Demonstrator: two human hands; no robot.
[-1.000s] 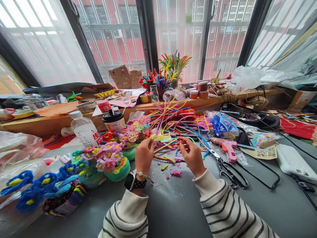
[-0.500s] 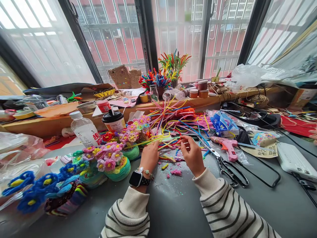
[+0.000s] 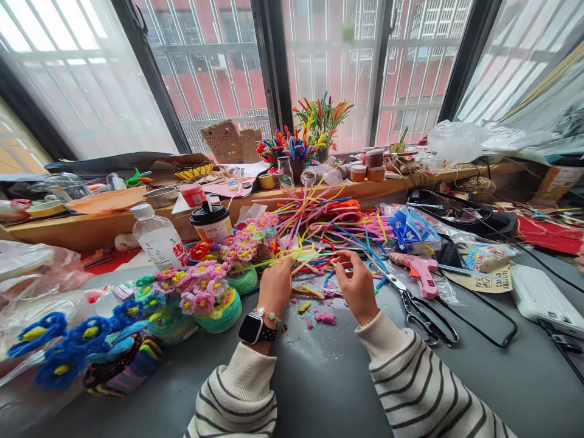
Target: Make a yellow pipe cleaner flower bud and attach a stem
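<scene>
Your left hand (image 3: 275, 285) pinches a yellow strand (image 3: 261, 264) at its fingertips, one end jutting leftward; your right hand (image 3: 356, 287) curls, thumb near fingertips (whether they grip anything, I cannot tell). Left of your left hand, a turquoise-and-yellow pot (image 3: 223, 315) holds pink flowers (image 3: 205, 289); beyond stand a bottle (image 3: 157, 238) and a lidded cup (image 3: 212, 231), its contents hidden
</scene>
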